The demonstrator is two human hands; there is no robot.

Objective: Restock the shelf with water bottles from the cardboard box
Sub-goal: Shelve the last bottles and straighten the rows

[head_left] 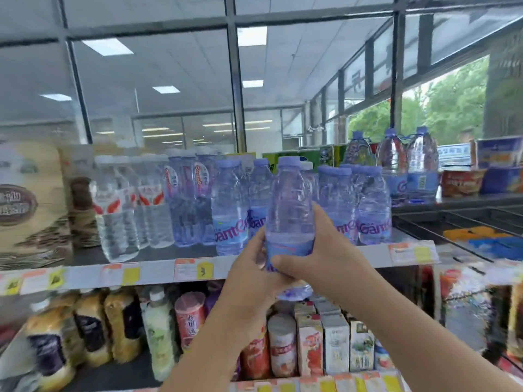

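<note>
Before the upper shelf (158, 273), at mid-span: one water bottle (289, 199), upright, long axis vertical, purple cap on top, base hanging below the shelf's price rail. It is held clear of the shelf, just in front of the standing row of matching bottles (229, 210). Left hand (252, 278): fingers curled round the lower body from the left. Right hand (325, 250): wrapped round the label band from the right, thumb across the front. Both hands grip the same bottle.

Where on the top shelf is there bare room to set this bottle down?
Bare shelf shows along the front edge, between the clear bottles and the purple-capped bottles. Behind that, rows stand packed. The spot behind the held bottle is hidden.
</note>
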